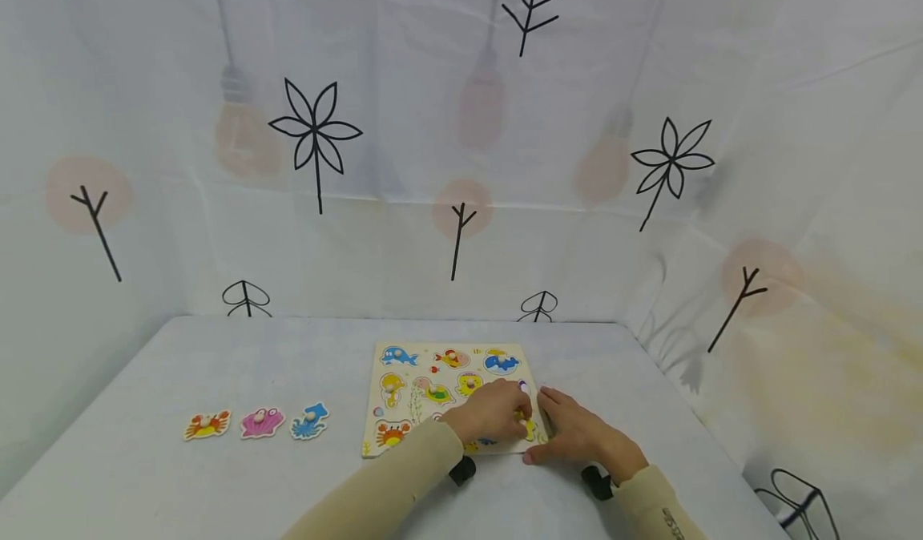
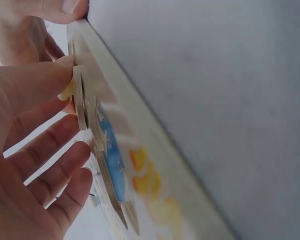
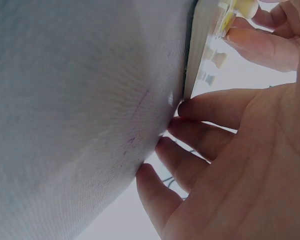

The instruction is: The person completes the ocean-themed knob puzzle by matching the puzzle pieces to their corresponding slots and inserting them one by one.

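The flat puzzle board (image 1: 434, 348) lies on the cloth-covered worktop (image 1: 180, 492) a little right of the middle, in the lower part of the frame, face up so that its printed sea creatures and knobs can be seen. The left hand (image 1: 492, 412) crosses over it to its right side, thumb and forefinger clamped on the yellow knob (image 2: 67, 91) of a puzzle piece (image 2: 80, 102), the other three fingers kept apart from it. The knob offers a small raised grip, which probably explains this pinch; whether the piece sits fully in its recess I cannot tell. The right hand (image 1: 582, 429) holds nothing: its fingers are slightly spread and rest along the board's right edge, the thumb by the near right corner, seemingly to brace the board against sliding. Three loose pieces, an orange crab (image 1: 218, 425), a pink shell (image 1: 271, 424) and a blue octopus (image 1: 308, 428), lie in a row toward the left of the frame, well apart from the board. Set picture side up with small gaps between, they are presumably laid out so that each can be recognised and picked up singly.
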A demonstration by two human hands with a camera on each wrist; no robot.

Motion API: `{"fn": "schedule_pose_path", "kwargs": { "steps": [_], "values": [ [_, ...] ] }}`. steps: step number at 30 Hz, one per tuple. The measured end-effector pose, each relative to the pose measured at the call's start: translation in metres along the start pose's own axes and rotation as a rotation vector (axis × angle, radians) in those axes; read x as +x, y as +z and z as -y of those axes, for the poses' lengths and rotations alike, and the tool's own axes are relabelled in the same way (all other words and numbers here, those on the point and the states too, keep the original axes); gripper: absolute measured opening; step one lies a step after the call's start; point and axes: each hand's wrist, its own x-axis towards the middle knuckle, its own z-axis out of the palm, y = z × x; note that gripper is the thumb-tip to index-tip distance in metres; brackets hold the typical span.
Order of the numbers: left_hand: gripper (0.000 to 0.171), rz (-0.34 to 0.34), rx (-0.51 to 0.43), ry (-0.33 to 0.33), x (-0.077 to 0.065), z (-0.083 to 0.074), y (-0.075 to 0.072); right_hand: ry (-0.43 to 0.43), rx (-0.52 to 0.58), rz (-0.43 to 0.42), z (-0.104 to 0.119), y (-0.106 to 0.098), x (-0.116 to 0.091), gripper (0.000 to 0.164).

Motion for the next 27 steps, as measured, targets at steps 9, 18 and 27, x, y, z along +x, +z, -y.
{"fn": "schedule_pose_path", "kwargs": {
  "steps": [9, 18, 27],
  "values": [
    [0.014, -0.01, -0.027, 0.013, 0.0, 0.001, 0.0, -0.048, 0.003, -0.023, 0.001, 0.0, 0.0, 0.115],
    [0.016, -0.008, -0.008, 0.018, -0.003, 0.003, 0.002, -0.026, 0.0, -0.011, 0.001, 0.0, -0.001, 0.116],
    [0.022, -0.046, 0.03, 0.003, -0.022, 0.019, -0.01, -0.026, -0.033, -0.013, 0.0, 0.002, 0.002, 0.118]
  ]
}}
